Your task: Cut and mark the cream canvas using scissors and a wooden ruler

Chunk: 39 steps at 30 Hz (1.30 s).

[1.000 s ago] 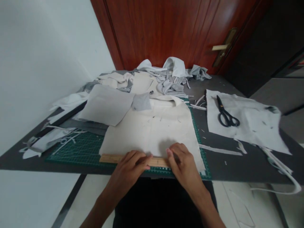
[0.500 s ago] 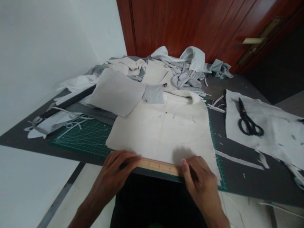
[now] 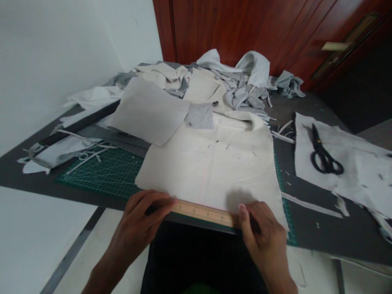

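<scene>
Dark table (image 3: 321, 232), cutting mat (image 3: 101, 175), probably cotton scraps (image 3: 241, 98)

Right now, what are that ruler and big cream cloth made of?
The ruler looks like pale bare wood, with a tan tone and dark scale marks. The cloth seems matte cotton canvas, judging by its soft creases; the exact fibre can't be told.

No words can be read; the wooden ruler (image 3: 202, 213) shows tick marks, its numerals too blurred.
</scene>
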### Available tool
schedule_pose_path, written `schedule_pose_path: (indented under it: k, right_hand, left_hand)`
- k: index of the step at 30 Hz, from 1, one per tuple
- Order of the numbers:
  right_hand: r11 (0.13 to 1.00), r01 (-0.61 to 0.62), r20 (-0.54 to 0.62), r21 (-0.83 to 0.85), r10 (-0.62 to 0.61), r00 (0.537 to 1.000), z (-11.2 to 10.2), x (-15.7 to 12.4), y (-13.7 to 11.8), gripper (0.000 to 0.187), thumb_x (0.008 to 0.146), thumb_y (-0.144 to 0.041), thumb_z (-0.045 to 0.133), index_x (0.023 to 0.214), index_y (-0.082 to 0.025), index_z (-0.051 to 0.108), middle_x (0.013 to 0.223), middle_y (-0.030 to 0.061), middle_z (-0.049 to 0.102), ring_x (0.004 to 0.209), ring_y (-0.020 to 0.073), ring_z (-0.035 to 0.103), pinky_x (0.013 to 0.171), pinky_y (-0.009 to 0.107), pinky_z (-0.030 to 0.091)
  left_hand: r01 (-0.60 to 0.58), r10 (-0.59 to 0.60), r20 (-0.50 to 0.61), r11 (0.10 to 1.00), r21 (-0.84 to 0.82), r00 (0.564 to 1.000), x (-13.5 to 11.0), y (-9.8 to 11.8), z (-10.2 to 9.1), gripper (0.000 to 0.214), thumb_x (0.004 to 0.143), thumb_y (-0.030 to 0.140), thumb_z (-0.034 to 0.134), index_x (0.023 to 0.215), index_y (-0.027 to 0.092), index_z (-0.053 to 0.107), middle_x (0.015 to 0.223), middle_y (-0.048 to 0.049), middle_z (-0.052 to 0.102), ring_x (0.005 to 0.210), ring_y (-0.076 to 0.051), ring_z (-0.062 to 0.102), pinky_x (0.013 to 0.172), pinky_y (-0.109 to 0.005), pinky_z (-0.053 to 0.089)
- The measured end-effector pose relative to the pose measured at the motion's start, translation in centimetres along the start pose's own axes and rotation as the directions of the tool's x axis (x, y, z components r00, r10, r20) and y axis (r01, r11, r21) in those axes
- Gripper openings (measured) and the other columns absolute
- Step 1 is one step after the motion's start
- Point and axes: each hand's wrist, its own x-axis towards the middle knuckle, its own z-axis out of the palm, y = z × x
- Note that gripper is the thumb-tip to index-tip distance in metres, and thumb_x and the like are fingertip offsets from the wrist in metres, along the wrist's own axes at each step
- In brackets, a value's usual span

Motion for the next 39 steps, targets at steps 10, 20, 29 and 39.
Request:
schedule_pose_path:
  k: [10, 20, 29, 39]
  right_hand:
    - [0.998, -0.060, 0.040, 0.021, 0.059, 0.997, -0.1, 0.6, 0.1, 0.031, 0.107, -0.027, 0.053, 0.077, -0.021, 0.054, 0.076, -0.0005, 0.055, 0.071, 0.0147, 0.054, 0.068, 0.028, 0.040]
    - [0.996, -0.091, 0.060, 0.023, 0.089, 0.994, 0.0, 0.7, 0.2, 0.032, 0.108, -0.032, 0.052, 0.078, -0.021, 0.055, 0.077, 0.0003, 0.057, 0.073, 0.0166, 0.055, 0.069, 0.030, 0.040]
    - [0.997, -0.073, 0.033, 0.028, 0.072, 0.997, 0.3, 0.4, 0.2, 0.030, 0.108, -0.030, 0.053, 0.080, -0.021, 0.055, 0.079, 0.0005, 0.057, 0.075, 0.0171, 0.055, 0.070, 0.030, 0.040]
    - [0.989, -0.028, 0.384, 0.142, -0.029, 0.923, -1.0, 4.1, -1.0, 0.034, 0.109, -0.032, 0.047, 0.079, -0.021, 0.057, 0.075, -0.0007, 0.057, 0.069, 0.0157, 0.057, 0.067, 0.029, 0.039]
  left_hand:
    - [0.110, -0.113, -0.087, 0.993, -0.047, 0.990, 0.6, 3.1, 0.9, 0.042, 0.094, -0.005, 0.056, 0.123, 0.022, 0.069, 0.115, -0.0062, 0.067, 0.112, -0.022, 0.060, 0.103, -0.044, 0.049]
    - [0.057, -0.056, -0.074, 0.998, 0.003, 0.996, -0.3, 2.4, 1.6, 0.034, 0.095, 0.007, 0.062, 0.126, 0.019, 0.067, 0.118, -0.0097, 0.064, 0.117, -0.027, 0.057, 0.105, -0.048, 0.047]
    - [0.089, -0.079, -0.072, 0.985, 0.151, 0.994, -1.5, 4.2, 2.5, 0.035, 0.098, 0.016, 0.062, 0.132, 0.012, 0.065, 0.130, -0.0178, 0.058, 0.126, -0.034, 0.053, 0.122, -0.065, 0.029]
    - [0.113, -0.096, -0.096, 0.975, 0.193, 0.991, -1.6, 4.1, 3.1, 0.040, 0.097, 0.027, 0.071, 0.135, 0.019, 0.063, 0.131, -0.0186, 0.054, 0.125, -0.033, 0.057, 0.115, -0.068, 0.040]
